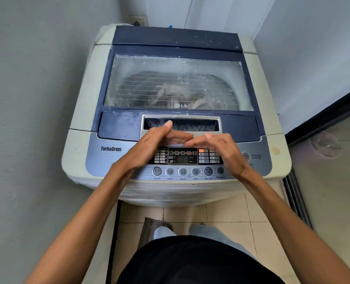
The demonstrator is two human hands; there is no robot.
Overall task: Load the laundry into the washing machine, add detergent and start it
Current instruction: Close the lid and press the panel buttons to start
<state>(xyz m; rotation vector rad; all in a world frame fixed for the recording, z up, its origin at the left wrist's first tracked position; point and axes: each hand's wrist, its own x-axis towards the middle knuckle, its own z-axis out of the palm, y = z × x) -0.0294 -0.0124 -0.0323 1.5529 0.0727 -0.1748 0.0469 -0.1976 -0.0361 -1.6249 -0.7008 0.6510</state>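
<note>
Washer (77,111) lid (141,64) is down — laundry (170,93) shows through it. At the lid's 6 o'clock, left hand (147,146) and right hand (219,149) hover over the panel (182,157) — both flat, holding nothing.

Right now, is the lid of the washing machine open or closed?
Closed. The lid lies flat on the washing machine, and the laundry shows only through the lid's cloudy glass.

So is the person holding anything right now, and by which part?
Nothing is held. The left hand and right hand are open and nearly touch just below the handle recess of the closed lid, above the control panel.
</note>
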